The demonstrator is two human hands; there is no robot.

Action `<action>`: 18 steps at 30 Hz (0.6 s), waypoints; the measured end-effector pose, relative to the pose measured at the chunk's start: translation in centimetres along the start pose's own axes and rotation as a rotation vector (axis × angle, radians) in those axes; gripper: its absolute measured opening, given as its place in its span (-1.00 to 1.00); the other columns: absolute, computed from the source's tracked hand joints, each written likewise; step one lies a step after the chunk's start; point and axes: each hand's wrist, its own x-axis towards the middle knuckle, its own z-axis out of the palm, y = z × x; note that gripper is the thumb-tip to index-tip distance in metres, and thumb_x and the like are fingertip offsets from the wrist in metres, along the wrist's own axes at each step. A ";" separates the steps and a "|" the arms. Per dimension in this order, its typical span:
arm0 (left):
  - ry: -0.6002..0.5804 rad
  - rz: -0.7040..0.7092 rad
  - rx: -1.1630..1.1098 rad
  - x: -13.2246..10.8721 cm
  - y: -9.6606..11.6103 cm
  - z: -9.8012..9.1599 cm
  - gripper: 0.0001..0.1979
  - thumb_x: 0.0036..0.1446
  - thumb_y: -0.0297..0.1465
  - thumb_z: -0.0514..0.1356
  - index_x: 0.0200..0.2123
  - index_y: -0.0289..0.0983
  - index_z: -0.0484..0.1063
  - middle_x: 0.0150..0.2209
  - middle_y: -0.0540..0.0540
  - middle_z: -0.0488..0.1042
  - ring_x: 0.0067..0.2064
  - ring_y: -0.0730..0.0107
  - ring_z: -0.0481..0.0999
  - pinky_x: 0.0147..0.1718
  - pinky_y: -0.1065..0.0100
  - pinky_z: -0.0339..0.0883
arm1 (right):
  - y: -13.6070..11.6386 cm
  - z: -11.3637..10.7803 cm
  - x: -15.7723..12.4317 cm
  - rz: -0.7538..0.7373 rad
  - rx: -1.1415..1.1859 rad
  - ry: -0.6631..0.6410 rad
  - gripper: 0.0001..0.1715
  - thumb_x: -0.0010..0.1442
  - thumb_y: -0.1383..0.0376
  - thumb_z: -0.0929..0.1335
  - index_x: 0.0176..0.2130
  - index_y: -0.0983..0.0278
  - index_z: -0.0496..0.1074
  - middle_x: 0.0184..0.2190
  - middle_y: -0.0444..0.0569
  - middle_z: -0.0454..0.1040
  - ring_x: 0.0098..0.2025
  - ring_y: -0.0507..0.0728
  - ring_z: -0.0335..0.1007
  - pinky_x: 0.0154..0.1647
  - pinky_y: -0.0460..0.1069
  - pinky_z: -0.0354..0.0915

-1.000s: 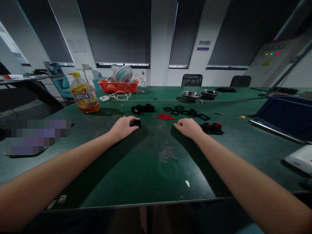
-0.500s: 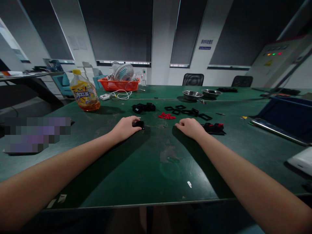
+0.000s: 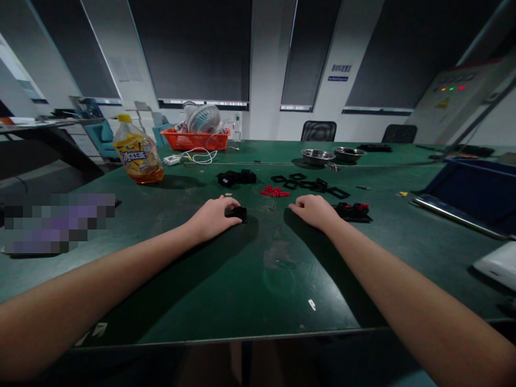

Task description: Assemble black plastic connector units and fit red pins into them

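My left hand (image 3: 213, 217) is closed around a small black plastic part (image 3: 241, 214), thumb along its near side, low over the green table (image 3: 237, 285). Across from it, my right hand (image 3: 314, 210) rests with fingers curled in; whether anything is inside them is hidden. Just right of that hand lies a black assembly with red pieces (image 3: 355, 211). Between and beyond both hands is a small pile of red clips (image 3: 274, 191). Several flat black frames (image 3: 337, 192) are scattered behind my right hand, and a cluster of black parts (image 3: 237, 177) sits beyond my left.
A bottle of orange drink (image 3: 139, 153) stands at the left, near an orange basket (image 3: 195, 141) holding a fan. Two metal bowls (image 3: 317, 157) are at the back. A dark blue bin (image 3: 467, 188) stands on the right. White cable (image 3: 197, 156) lies before the basket.
My left hand has moved slightly right and toward me, carrying the black part with it. My right hand has stayed in about the same place.
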 end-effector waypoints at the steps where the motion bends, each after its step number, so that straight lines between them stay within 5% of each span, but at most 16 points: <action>1: -0.012 0.002 -0.001 -0.2 0.3 0.0 -0.62 0.09 -0.30 0.25 -0.03 -0.30 0.46 -0.04 -0.17 0.55 0.01 0.16 0.52 0.06 0.18 0.34 | 0.0 0.0 0.0 -0.002 0.000 0.002 -0.59 0.20 0.16 0.29 -0.61 0.23 0.19 -0.59 -0.10 0.30 -0.52 0.05 0.12 -0.49 -0.03 -0.01; 18: -0.087 0.031 -0.019 -1.6 2.8 0.3 -0.61 0.09 -0.28 0.26 -0.02 -0.29 0.46 -0.06 -0.15 0.57 -0.03 0.16 0.54 0.01 0.18 0.38 | 0.1 0.0 0.0 -0.006 -0.004 -0.010 -0.62 0.19 0.15 0.29 -0.59 0.24 0.24 -0.56 -0.08 0.36 -0.51 0.06 0.17 -0.49 -0.03 0.01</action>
